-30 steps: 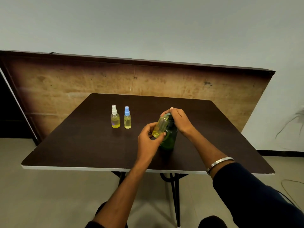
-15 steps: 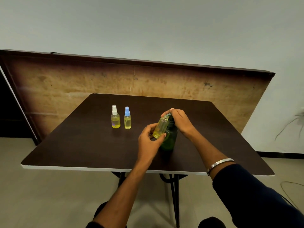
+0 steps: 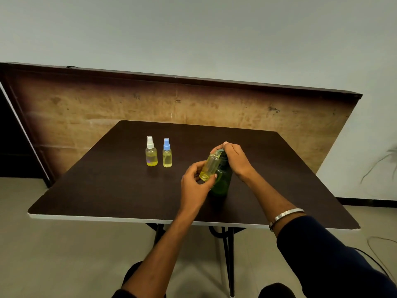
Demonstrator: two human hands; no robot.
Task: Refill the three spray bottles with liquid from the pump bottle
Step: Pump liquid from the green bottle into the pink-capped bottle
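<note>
A green pump bottle [image 3: 222, 181] stands right of centre on the dark table [image 3: 107, 190]. My right hand [image 3: 235, 160] lies over its pump head, fingers curled down on it. My left hand [image 3: 194, 186] grips a small clear uncapped bottle [image 3: 209, 167], tilted with its mouth up at the pump spout; yellow liquid sits at its lower end. Two capped spray bottles with yellow liquid stand upright at the middle left: one with a white sprayer [image 3: 151, 152], one with a blue sprayer [image 3: 167, 153].
A wooden board [image 3: 86, 108] leans against the wall behind the table. The table's white front edge [image 3: 96, 218] is near me, its black legs [image 3: 227, 254] below. Cables lie on the floor at right.
</note>
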